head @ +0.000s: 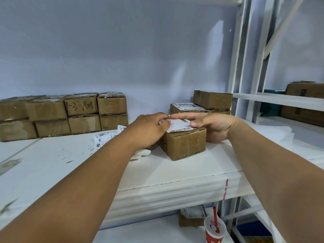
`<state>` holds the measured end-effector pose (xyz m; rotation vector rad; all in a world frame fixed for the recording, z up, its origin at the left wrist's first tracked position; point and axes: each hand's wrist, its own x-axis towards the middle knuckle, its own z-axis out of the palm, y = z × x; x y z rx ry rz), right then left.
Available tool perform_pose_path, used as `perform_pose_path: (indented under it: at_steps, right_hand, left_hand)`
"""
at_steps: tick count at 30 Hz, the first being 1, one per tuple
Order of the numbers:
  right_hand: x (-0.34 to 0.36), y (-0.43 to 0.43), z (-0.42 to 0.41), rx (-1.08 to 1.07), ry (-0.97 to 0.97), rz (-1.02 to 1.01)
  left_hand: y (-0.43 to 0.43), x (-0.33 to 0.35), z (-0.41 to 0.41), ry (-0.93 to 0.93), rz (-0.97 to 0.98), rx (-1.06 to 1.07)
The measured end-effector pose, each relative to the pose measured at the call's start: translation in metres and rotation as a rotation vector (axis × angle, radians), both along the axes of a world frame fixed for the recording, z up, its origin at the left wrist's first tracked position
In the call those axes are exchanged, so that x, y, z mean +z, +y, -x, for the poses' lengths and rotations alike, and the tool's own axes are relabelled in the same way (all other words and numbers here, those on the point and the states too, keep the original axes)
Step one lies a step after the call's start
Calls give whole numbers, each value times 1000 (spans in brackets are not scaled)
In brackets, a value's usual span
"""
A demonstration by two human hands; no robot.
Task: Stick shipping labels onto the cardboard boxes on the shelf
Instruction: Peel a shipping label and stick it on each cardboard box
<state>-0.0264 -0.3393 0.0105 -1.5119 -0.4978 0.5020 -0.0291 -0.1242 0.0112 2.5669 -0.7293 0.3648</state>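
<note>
Two bare arms (pixel 78 190) are reaching over the white shelf (pixel 157 172). The left hand (pixel 149 130) is pinching the white paper shipping label (pixel 178 124) lying on the shut small brown cardboard box (pixel 185 144). The right hand (pixel 208 127) is pressing it with straight fingers (pixel 184 116).

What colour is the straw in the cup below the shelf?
Red. The straw shows best in the head view, bottom right, standing in the cup.

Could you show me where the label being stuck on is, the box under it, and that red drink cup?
label (pixel 180 125): head view, middle of its printed white face.
box (pixel 188 144): head view, brown front side.
red drink cup (pixel 213 238): head view, red side wall.
</note>
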Motion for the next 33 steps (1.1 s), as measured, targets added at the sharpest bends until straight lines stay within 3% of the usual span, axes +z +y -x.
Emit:
perform_pose_path:
  at_steps: [8, 28, 33]
  right_hand:
    - [1, 0, 3, 40, -6, 9]
    - [3, -9, 10, 106, -50, 80]
    - [3, -7, 10, 51, -56, 34]
  left_hand:
    - [4, 11, 15, 275, -90, -78]
    - [8, 13, 21, 301, -181, -77]
    - [9, 11, 22, 323, -129, -103]
